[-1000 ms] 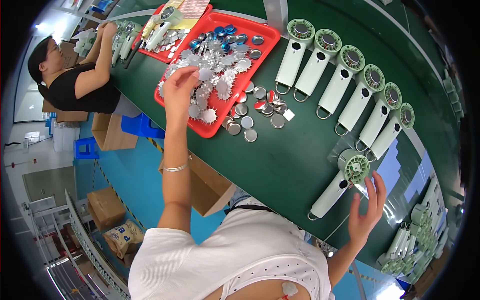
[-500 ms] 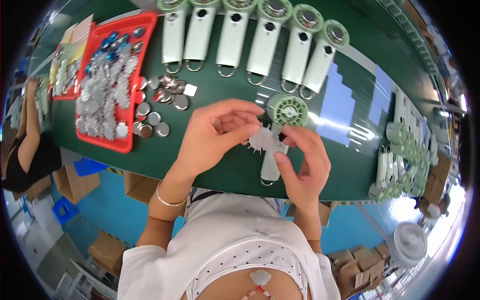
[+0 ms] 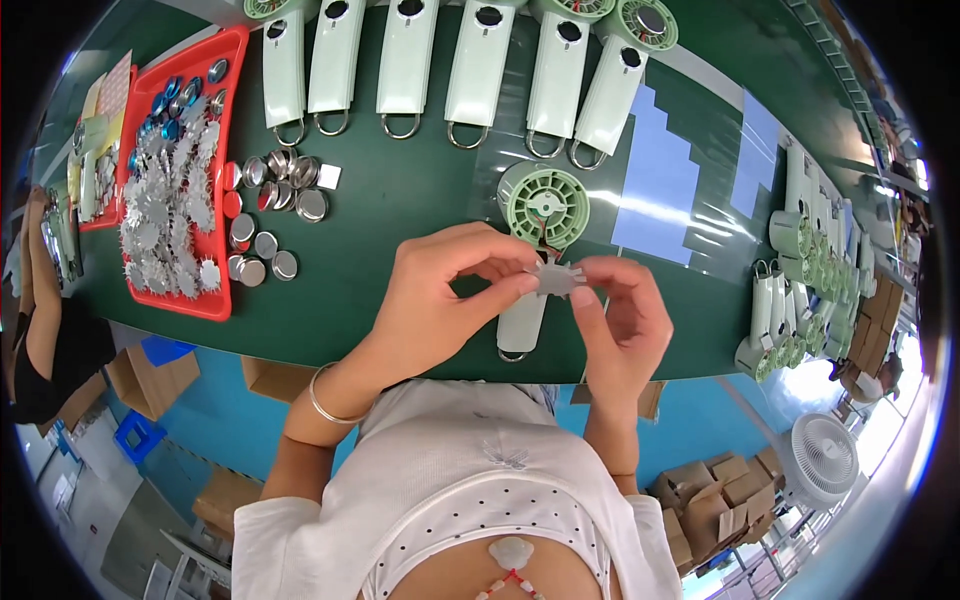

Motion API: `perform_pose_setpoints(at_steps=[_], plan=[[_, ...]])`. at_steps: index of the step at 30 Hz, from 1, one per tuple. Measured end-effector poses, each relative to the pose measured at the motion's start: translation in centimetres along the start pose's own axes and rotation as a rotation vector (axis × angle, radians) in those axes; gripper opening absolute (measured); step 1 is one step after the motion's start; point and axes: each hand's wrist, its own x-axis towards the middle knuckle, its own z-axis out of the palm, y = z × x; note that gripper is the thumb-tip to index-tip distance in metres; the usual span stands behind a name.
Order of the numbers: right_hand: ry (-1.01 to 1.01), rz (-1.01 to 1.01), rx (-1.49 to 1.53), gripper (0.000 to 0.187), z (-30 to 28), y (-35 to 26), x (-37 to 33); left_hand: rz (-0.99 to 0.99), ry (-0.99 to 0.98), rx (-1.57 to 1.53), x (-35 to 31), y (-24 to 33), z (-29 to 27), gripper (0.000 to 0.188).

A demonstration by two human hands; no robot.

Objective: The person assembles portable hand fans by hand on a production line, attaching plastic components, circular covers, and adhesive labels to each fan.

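Observation:
A small silvery-grey disc with a spiky, toothed rim [image 3: 557, 280] is held in the air between my two hands. My left hand [image 3: 430, 290] pinches its left edge between thumb and fingertips. At its right edge, my right hand [image 3: 625, 320] pinches it the same way. Just beyond the disc lies a pale green handheld fan [image 3: 546, 205], its round slotted head uncovered and thin wires showing at the neck. The fan's handle [image 3: 520, 325] points toward me beneath my hands, a metal loop at its end. The disc and my fingers hide part of the neck.
A red tray [image 3: 224, 150] of spiky silver discs and blue caps stands at left. Beside it lie several round metal caps [image 3: 312, 206]. Similar fans [image 3: 405, 65] line the far side. Blue sheets [image 3: 655, 190] lie right, and more fans [image 3: 790, 270] are stacked at the right edge.
The spiky disc has turned flatter, and my right fingers now grip its edge. The fan and table things appear shifted in the picture as the head view moved.

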Motion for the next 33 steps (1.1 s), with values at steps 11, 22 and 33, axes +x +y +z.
perform_pose_setpoints(at_steps=[11,22,33], plan=[[0.064,0.095,-0.19,0.006,-0.3,-0.4,3.8,0.182,0.146,0.239,2.5,-0.9,-1.4,0.042],[0.036,-0.007,-0.422,0.008,1.4,0.6,4.9,0.305,0.076,0.104,3.3,-4.2,-0.1,0.054],[0.04,-0.115,-0.622,0.008,1.9,0.1,5.1,0.136,0.006,-0.05,3.4,-3.9,0.4,0.046]])
